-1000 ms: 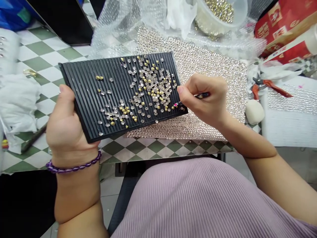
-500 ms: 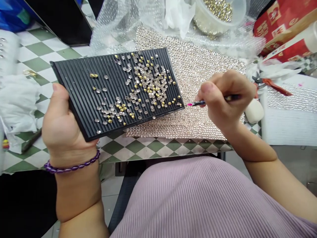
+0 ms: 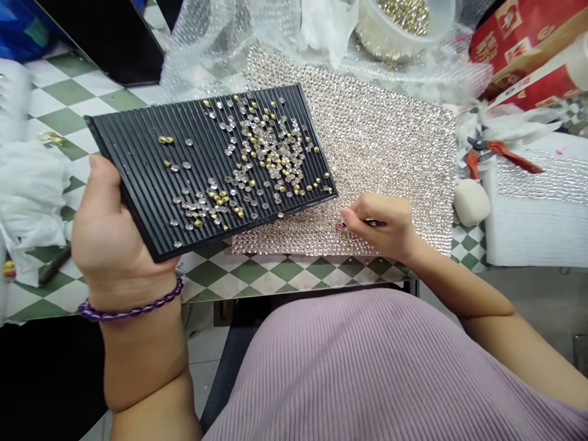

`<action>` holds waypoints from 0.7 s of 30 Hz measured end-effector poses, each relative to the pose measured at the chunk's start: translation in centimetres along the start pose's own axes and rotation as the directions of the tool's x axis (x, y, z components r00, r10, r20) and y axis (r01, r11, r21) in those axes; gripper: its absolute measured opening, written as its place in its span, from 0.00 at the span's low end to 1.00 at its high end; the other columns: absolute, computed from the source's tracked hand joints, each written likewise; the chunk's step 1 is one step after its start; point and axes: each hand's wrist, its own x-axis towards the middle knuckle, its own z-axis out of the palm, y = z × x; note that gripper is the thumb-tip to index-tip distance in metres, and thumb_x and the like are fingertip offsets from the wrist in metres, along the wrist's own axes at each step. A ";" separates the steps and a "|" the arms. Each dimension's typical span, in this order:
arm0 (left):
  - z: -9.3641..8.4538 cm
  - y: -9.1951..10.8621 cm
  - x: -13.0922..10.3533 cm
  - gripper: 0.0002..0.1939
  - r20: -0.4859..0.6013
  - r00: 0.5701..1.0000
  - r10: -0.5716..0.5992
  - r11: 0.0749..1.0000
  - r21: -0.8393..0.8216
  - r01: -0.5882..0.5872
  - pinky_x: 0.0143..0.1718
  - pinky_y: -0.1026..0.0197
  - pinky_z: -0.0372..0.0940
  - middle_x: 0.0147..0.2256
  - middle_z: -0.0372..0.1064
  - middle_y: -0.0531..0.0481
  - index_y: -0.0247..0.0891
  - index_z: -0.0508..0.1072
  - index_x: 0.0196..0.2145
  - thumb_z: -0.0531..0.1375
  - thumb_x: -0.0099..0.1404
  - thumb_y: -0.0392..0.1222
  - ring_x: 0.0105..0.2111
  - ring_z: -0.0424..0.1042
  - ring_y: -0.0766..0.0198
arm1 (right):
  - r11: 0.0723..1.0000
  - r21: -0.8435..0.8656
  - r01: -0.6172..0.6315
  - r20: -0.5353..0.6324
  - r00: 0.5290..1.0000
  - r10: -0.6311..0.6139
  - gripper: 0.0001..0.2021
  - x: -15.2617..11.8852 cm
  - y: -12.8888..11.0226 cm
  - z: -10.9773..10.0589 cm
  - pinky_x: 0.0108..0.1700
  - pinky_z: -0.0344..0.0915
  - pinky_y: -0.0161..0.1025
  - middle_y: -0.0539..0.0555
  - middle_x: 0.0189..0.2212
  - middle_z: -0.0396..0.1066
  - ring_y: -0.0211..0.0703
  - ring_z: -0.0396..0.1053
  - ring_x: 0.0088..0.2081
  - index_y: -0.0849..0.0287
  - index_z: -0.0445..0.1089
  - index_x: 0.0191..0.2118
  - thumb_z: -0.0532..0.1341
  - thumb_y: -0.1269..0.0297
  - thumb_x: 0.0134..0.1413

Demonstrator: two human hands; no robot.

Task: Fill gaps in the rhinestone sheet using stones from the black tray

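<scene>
My left hand (image 3: 114, 226) grips a black ridged tray (image 3: 138, 177) by its left end, thumb on top, holding it tilted above the table. Loose rhinestones (image 3: 275, 150), clear and gold-backed, lie scattered over the tray's grooves, thickest toward its right end. My right hand (image 3: 386, 223) is closed around a slim dark pen-like picker (image 3: 374, 223) with a pink tip. That tip is at the lower part of a sheet covered in rhinestones (image 3: 390, 141), which lies flat on the table. Whether a stone sits on the tip is too small to tell.
A clear tub of gold stones (image 3: 404, 30) stands on bubble wrap (image 3: 220, 55) at the back. To the right are red-handled pliers (image 3: 514, 156), a white rounded block (image 3: 471, 202) and a white sheet with stone rows (image 3: 542, 226). White crumpled cloth (image 3: 32, 190) lies left.
My right hand has moved down and slightly left, bringing the picker from beside the tray's corner to the rhinestone sheet. The tray has shifted slightly left in view.
</scene>
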 end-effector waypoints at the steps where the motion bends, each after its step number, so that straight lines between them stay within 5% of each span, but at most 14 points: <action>1: 0.1 0.1 -0.1 0.17 0.007 1.000 -0.009 1.000 0.002 0.009 0.59 0.60 0.54 0.60 0.51 0.42 0.23 0.50 0.54 0.45 0.71 0.36 0.61 0.51 0.62 | 1.000 -0.017 0.012 0.013 1.000 -0.011 0.15 0.1 0.0 0.0 0.23 0.54 0.29 0.50 0.20 0.66 0.28 0.62 0.22 0.63 0.56 0.19 0.60 0.75 0.52; 10: -0.2 -0.1 -0.1 0.13 0.038 0.999 0.026 0.995 0.095 -0.029 0.61 0.60 0.51 0.55 0.61 0.47 0.25 0.55 0.50 0.47 0.71 0.37 0.57 0.60 0.67 | 1.000 0.020 0.013 -0.029 1.000 -0.012 0.15 -0.1 0.2 0.0 0.22 0.54 0.28 0.48 0.18 0.65 0.27 0.62 0.21 0.62 0.56 0.18 0.60 0.75 0.49; 21: 0.0 -0.3 -0.2 0.18 -0.032 0.999 0.023 0.999 0.028 -0.022 0.58 0.63 0.53 0.60 0.50 0.44 0.23 0.51 0.54 0.47 0.70 0.37 0.58 0.57 0.63 | 0.998 0.061 -0.029 -0.045 0.998 0.032 0.15 -0.1 0.4 0.1 0.22 0.54 0.29 0.47 0.18 0.63 0.27 0.61 0.21 0.62 0.56 0.19 0.61 0.75 0.49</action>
